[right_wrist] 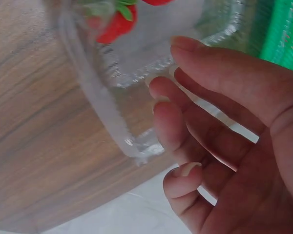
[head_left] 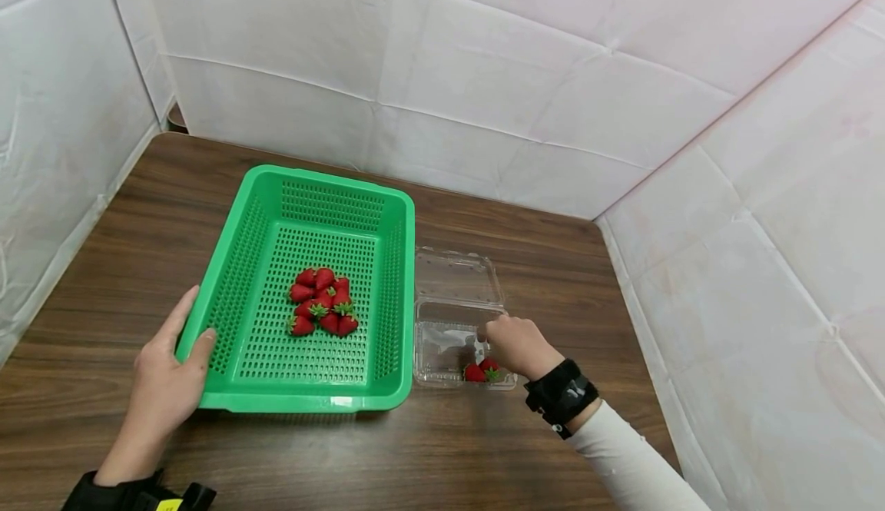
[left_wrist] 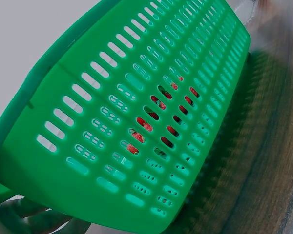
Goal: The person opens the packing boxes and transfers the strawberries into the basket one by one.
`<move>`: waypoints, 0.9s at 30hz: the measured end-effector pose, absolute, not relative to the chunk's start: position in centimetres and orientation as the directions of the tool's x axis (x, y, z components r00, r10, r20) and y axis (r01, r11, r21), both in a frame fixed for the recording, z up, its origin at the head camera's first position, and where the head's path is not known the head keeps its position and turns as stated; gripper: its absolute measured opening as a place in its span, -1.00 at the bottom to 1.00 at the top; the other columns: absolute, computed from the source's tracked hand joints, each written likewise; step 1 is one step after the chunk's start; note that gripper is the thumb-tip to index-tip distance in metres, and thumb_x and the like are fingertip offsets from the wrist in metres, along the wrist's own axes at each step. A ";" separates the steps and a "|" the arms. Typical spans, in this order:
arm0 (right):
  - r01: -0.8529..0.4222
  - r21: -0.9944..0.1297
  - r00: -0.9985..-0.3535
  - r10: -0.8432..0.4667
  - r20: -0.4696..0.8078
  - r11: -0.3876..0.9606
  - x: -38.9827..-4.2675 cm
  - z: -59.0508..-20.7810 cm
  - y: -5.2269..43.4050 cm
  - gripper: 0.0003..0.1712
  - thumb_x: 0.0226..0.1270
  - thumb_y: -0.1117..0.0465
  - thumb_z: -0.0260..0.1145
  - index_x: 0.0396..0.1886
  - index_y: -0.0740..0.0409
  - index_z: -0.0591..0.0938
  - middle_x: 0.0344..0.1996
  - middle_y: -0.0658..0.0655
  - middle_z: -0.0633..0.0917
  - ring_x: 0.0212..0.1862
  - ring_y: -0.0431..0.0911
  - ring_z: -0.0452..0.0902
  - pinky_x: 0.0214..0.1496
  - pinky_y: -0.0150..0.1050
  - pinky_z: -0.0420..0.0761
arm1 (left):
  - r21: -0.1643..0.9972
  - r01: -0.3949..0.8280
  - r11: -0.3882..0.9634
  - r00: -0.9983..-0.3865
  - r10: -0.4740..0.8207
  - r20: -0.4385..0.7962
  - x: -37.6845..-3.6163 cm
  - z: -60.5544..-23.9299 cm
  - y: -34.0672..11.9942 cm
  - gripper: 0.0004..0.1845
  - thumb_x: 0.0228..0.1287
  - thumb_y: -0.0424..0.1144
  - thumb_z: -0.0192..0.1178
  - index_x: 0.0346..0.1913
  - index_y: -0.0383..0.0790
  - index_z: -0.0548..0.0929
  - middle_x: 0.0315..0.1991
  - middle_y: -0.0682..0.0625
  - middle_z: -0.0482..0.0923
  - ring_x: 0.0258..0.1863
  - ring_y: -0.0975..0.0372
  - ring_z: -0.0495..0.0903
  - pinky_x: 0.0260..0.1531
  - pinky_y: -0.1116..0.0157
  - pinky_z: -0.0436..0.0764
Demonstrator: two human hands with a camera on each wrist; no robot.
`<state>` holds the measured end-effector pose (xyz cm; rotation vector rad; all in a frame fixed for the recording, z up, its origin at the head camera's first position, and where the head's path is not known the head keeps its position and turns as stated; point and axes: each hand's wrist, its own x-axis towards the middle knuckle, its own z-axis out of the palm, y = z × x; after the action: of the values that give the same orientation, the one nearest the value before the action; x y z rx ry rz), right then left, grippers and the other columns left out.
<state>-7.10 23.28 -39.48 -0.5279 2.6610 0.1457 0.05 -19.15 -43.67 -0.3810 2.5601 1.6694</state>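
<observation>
The person's left hand (head_left: 166, 376) lies flat-fingered against the near left corner of the green perforated plastic basket (head_left: 228, 296), thumb on its rim, steadying it on the brown wood-grain counter (head_left: 484, 449). A cluster of red strawberries (head_left: 321, 301) sits inside the basket. Just right of the basket stands the clear thin plastic clamshell box (head_left: 449, 277), lid open, with two more strawberries (head_left: 482, 370) in its near corner. The right hand (head_left: 518, 346) hovers over that box, fingers loosely curled, holding nothing. The berries look soft and easily bruised, best pinched lightly at the sides; the box looks flimsy and light.
</observation>
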 end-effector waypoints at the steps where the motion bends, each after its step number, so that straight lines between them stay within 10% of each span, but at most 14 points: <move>1: -0.390 0.025 -0.837 -0.343 -0.426 0.921 -7.1 -39.7 23.4 -0.78 0.24 0.41 0.30 -0.18 0.15 0.76 -0.37 0.19 0.73 -0.53 -0.08 0.51 -0.54 -0.24 0.37 | 0.894 -0.241 0.379 -0.967 -0.171 -0.188 0.1 -43.7 -19.1 -0.35 0.54 -0.13 -0.18 0.54 0.29 -0.16 0.50 -0.34 0.01 0.36 -0.30 0.19 0.04 -0.30 0.33; 27: -0.468 0.103 -0.831 -0.397 -0.391 0.878 -6.4 -42.1 24.0 -0.80 -0.03 0.35 0.50 -0.62 0.11 0.61 -0.57 0.03 0.63 -0.44 -0.07 0.53 -0.44 -0.13 0.56 | 0.902 -0.228 0.366 -0.969 -0.175 -0.174 0.1 -43.6 -19.1 -0.35 0.54 -0.12 -0.17 0.54 0.28 -0.15 0.50 -0.33 0.00 0.38 -0.29 0.15 0.08 -0.32 0.29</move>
<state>-6.38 23.98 -42.06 -0.6410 2.6867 0.2758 0.15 -19.11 -43.59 -0.3778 2.5559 1.7009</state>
